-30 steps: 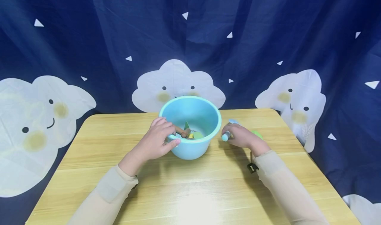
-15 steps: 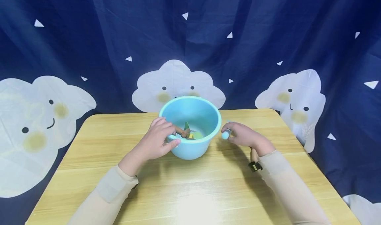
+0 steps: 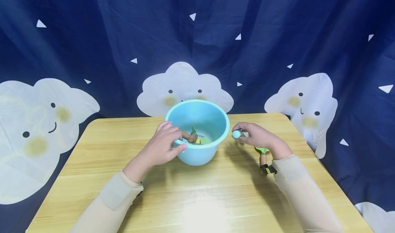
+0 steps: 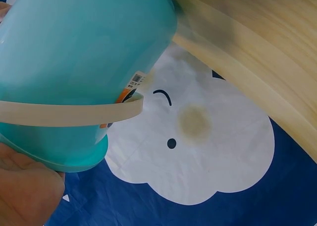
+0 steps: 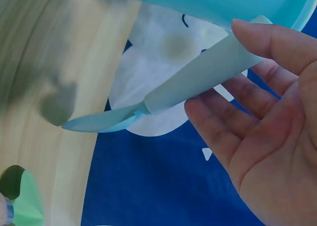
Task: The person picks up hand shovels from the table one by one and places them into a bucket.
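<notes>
A light blue bucket [image 3: 197, 156] stands on the table, and my left hand [image 3: 162, 145] grips its near left rim with the thumb outside. My right hand [image 3: 257, 137], just right of the bucket, holds a light blue hand trowel [image 5: 198, 77] by its pale handle. In the right wrist view the thumb lies on one side of the handle and the fingers on the other, with the blade [image 5: 101, 123] pointing away from the palm. Inside the bucket lie a wooden-handled tool [image 3: 192, 137] and some green and yellow pieces.
On the wooden table [image 3: 123, 192], near my right wrist, rests a small green trowel [image 3: 263, 157] with a wooden handle, partly covered by the arm. A cream carrying handle [image 4: 74, 114] crosses the bucket's side. Behind the table hangs a navy curtain [image 3: 102, 48] with clouds.
My right hand has shifted slightly right and up with the blue trowel, whose handle end has risen. More of the green trowel shows beneath the wrist. The left hand and bucket stay put.
</notes>
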The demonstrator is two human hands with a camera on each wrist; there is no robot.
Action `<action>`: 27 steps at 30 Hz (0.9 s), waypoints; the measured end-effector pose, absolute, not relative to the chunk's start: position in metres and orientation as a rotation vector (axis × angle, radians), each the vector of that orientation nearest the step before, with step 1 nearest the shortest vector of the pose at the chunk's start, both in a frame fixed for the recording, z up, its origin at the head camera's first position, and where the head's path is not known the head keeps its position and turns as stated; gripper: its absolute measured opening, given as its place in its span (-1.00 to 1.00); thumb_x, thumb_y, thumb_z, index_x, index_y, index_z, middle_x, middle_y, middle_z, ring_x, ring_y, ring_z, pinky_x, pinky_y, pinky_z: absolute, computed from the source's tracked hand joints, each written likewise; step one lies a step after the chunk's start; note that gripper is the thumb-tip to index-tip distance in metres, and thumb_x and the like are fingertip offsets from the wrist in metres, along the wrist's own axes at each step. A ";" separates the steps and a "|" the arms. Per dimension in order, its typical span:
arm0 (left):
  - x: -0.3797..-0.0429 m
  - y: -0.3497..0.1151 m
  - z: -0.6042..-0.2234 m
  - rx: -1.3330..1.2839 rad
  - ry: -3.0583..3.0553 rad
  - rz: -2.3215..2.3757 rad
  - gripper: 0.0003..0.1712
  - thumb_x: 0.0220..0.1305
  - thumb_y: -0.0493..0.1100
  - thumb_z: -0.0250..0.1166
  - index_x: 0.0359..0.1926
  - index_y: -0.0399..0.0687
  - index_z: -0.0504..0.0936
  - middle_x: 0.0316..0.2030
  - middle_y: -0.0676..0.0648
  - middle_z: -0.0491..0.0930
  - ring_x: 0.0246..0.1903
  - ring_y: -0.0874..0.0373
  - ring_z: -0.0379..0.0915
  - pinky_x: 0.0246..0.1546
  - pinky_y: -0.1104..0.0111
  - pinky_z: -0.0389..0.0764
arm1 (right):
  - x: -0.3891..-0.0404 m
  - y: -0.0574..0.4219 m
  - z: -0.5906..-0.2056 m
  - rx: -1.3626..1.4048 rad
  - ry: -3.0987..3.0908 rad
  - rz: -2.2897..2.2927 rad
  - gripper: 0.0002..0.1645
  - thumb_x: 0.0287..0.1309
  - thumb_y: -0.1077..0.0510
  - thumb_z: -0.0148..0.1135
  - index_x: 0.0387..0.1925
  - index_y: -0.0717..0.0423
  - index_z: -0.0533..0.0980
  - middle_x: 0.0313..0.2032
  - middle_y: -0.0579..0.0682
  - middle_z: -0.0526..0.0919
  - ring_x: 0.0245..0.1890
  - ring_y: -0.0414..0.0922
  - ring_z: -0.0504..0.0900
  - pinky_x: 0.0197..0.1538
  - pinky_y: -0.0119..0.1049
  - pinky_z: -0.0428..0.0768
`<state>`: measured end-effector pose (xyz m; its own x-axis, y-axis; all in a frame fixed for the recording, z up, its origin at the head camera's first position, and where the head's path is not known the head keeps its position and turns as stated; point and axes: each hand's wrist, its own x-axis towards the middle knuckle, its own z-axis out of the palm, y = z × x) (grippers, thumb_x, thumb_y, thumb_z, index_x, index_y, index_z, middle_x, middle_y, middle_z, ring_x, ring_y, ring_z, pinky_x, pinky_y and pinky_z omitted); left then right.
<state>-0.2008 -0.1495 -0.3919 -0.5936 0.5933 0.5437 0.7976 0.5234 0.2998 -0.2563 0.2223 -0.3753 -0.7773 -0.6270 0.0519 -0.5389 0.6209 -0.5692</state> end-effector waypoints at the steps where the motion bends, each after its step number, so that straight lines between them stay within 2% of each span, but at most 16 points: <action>1: -0.201 -0.149 -0.392 -1.149 -2.394 -0.753 -0.56 0.44 0.26 0.06 -0.42 0.09 0.48 -0.07 0.11 0.69 -0.08 0.11 0.41 0.27 0.00 0.11 | -0.256 0.222 -0.375 -0.970 2.682 -0.877 -0.79 0.24 0.28 0.32 -0.10 0.06 0.57 -0.22 -0.15 0.63 -0.09 -0.06 0.58 0.10 0.01 0.51; 7: -0.200 -0.149 -0.392 -1.149 -2.399 -0.755 -0.57 0.44 0.25 0.07 -0.41 0.08 0.49 -0.08 0.08 0.69 -0.09 0.10 0.41 0.28 -0.02 0.11 | -0.255 0.224 -0.374 -0.964 2.681 -0.909 -0.75 0.26 0.27 0.32 -0.03 0.09 0.58 -0.07 -0.05 0.67 0.05 0.02 0.61 0.18 0.13 0.50; 11: -0.200 -0.149 -0.394 -1.139 -2.401 -0.753 -0.57 0.44 0.25 0.07 -0.37 0.05 0.52 -0.09 0.06 0.69 -0.10 0.08 0.40 0.28 -0.03 0.11 | -0.254 0.225 -0.371 -0.974 2.694 -0.922 -0.73 0.24 0.30 0.31 -0.02 0.13 0.58 -0.03 0.03 0.67 0.07 0.09 0.62 0.19 0.15 0.49; 22: -0.200 -0.150 -0.394 -1.127 -2.408 -0.749 -0.56 0.43 0.27 0.07 -0.36 0.05 0.51 -0.09 0.06 0.69 -0.12 0.10 0.39 0.29 -0.02 0.10 | -0.252 0.226 -0.362 -0.930 2.671 -0.970 -0.70 0.28 0.29 0.29 0.04 0.20 0.55 0.02 0.10 0.64 0.12 0.14 0.61 0.21 0.05 0.52; 27: -0.201 -0.151 -0.394 -1.132 -2.402 -0.742 -0.57 0.42 0.26 0.09 -0.39 0.06 0.50 -0.08 0.07 0.69 -0.10 0.10 0.39 0.30 0.00 0.09 | -0.254 0.228 -0.363 -0.977 2.692 -0.973 -0.67 0.26 0.32 0.29 0.06 0.24 0.55 0.04 0.12 0.64 0.10 0.14 0.61 0.19 0.07 0.53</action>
<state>-0.2012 -0.1506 -0.3943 -0.6021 0.5884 0.5396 0.7903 0.5354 0.2980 -0.2540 0.2280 -0.3627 -0.7851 -0.6107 0.1030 -0.5355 0.5859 -0.6082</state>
